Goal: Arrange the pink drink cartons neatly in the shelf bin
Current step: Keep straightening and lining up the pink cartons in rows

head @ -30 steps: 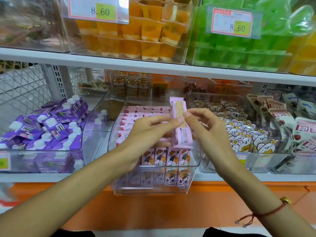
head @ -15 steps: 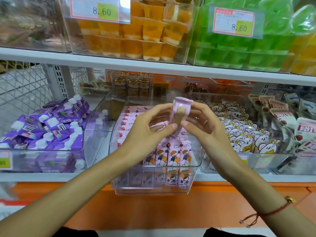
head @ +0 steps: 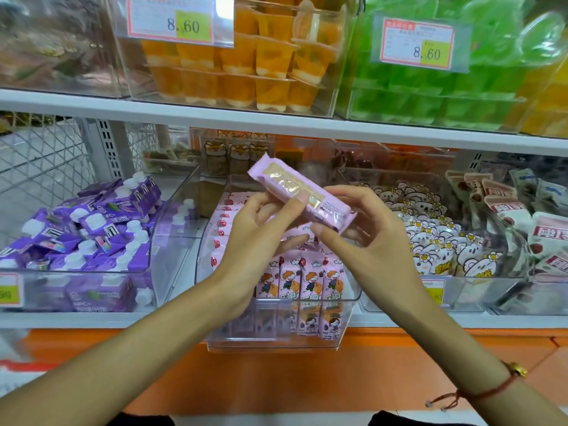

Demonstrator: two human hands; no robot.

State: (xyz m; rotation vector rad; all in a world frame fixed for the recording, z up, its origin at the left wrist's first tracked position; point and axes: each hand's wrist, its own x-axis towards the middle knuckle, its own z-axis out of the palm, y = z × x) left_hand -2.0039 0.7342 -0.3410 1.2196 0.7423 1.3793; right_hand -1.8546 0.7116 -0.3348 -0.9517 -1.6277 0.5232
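Both hands are raised in front of the middle shelf, sharing one pink drink carton (head: pixel 302 196). Left hand (head: pixel 255 238) pinches its lower long edge, thumb lying across the pale panel on the upper face; right hand (head: pixel 365 238) curls under the near end, fingers wrapped around it. Carton is tilted, far end up and to the left, held in the air above the clear shelf bin (head: pixel 276 336). Inside that bin, a front row of pink cartons (head: pixel 307 279) stands upright with cartoon faces outward; more lie flat in a column toward the back. Adjacent left: bin of purple cartons (head: pixel 92 222). Adjacent right: bin of bear-print pouches (head: pixel 436 241). A red string bracelet (head: pixel 479 392) is on the right wrist.
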